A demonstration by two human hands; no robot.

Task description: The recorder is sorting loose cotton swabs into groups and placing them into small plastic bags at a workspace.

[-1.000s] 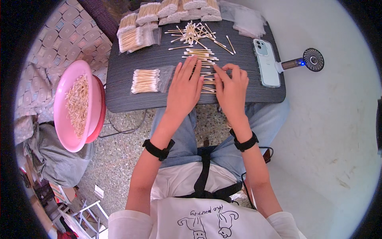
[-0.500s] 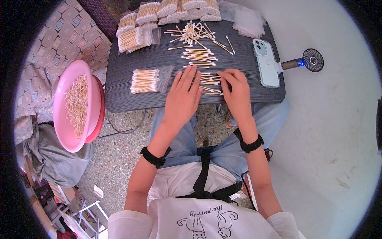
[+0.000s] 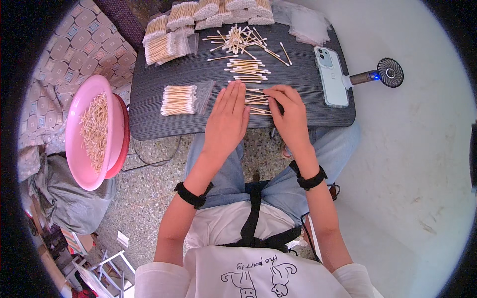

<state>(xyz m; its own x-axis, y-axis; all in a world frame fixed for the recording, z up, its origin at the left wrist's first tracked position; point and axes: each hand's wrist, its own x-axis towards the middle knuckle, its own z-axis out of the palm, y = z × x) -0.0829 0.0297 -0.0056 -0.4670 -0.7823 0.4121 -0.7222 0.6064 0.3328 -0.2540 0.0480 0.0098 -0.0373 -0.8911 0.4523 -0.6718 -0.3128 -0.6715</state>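
Between my two hands lies a small group of cotton swabs (image 3: pixel 258 103), set side by side across the dark table (image 3: pixel 164 128). My left hand (image 3: pixel 226 119) is flat and stretched out along their left ends, hiding some tips. At their right ends is my right hand (image 3: pixel 289 111), its fingers bent, with thumb and forefinger apart and touching the ends. Just beyond my fingertips, a second row of swabs (image 3: pixel 247 68) lies roughly aligned, and behind it is a loose, crossed heap of swabs (image 3: pixel 236 39). A filled clear bag of swabs (image 3: pixel 179 100) rests left of my left hand.
Several filled swab bags (image 3: pixel 184 16) are stacked along the far edge, beside flat clear bags (image 3: pixel 308 26). A phone (image 3: pixel 334 82) and a small fan (image 3: pixel 390 73) are at the right. On the left stands a pink basin (image 3: pixel 73 134) holding many swabs.
My right hand has shifted slightly left against the swab ends, bringing the hands closer together. My left hand stays flat in nearly the same place.
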